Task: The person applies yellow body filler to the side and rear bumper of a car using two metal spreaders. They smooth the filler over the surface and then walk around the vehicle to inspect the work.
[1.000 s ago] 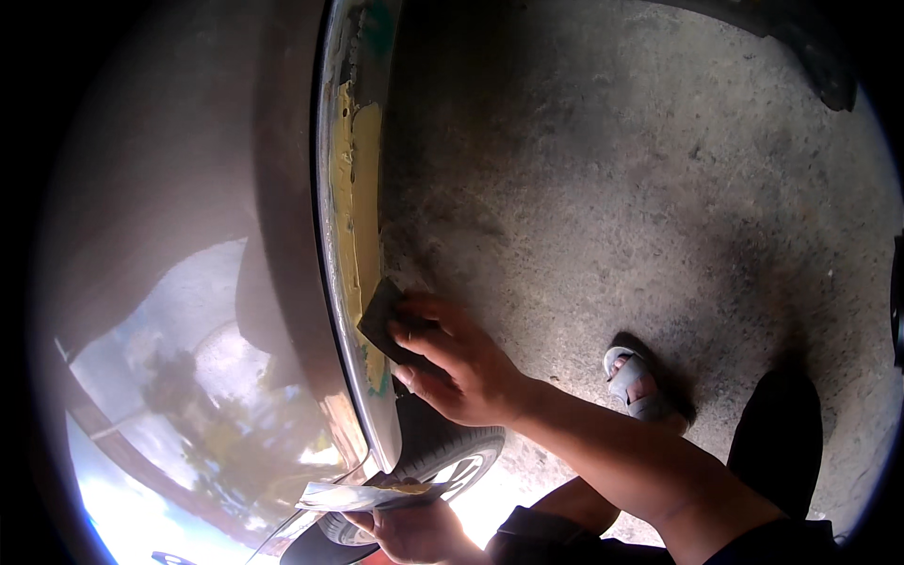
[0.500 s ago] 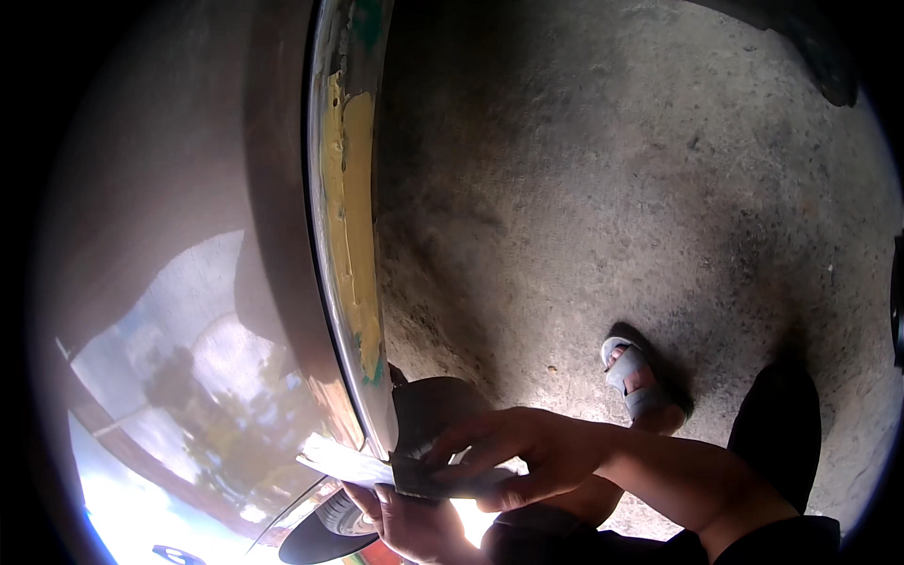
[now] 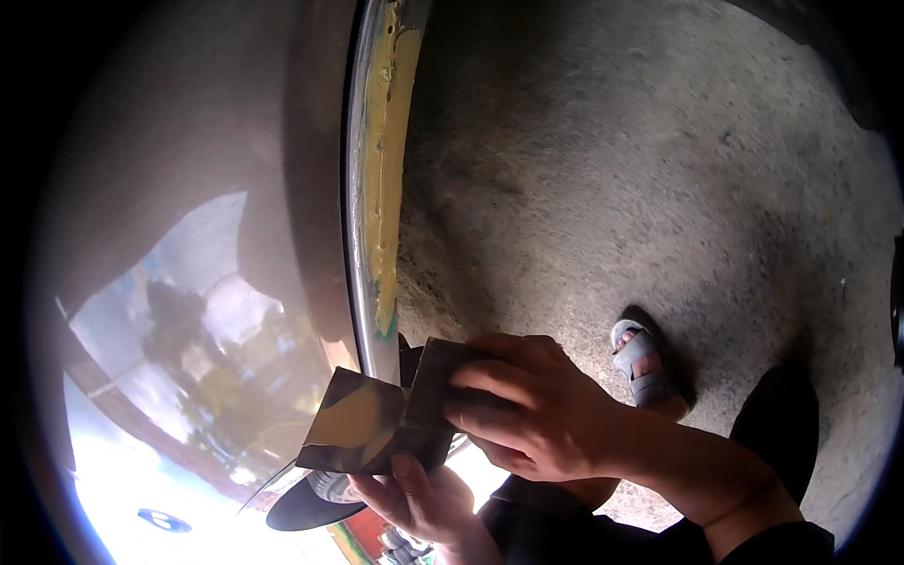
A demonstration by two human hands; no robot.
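In front of the car body, both hands hold a stiff dark sheet that looks like sandpaper, with a tan patch on its face. Its right part lies against a dark flat block or folded piece; I cannot tell which. My right hand is closed around this dark part from the right, fingers bent over it. Below, my left hand pinches the sheet's lower edge, with the thumb on the face. Just beyond the hands runs a car edge with a strip of yellowish filler and green traces.
A glossy, reflective car panel fills the left side. Rough concrete floor lies to the right, with a sandalled foot on it. A car wheel shows beneath the hands, beside bright daylight.
The sheet and dark piece have been raised and tilted, so the sheet's tan-patched face now shows. My right hand has moved up with them. The car edge has shifted slightly right in view.
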